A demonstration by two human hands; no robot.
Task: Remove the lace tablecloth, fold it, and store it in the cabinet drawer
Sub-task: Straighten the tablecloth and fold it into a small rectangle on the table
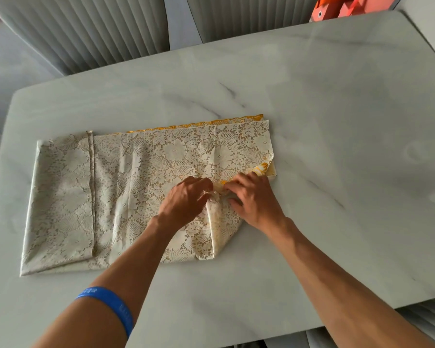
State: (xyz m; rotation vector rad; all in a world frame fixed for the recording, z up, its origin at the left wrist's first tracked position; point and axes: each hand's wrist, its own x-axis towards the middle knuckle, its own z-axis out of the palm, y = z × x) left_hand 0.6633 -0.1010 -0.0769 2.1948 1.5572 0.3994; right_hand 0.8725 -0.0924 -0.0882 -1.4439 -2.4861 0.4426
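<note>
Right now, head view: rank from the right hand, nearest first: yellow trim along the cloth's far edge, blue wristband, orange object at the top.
From the right hand, which is on the lace tablecloth:
1. Yellow trim, just beyond, along the cloth's far edge.
2. Blue wristband, near-left, on the left forearm.
3. Orange object, far right, past the table.

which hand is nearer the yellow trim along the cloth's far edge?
Right. The right hand pinches the lace tablecloth below the trim's right end. The left hand sits beside it, slightly farther from the yellow trim.
</note>
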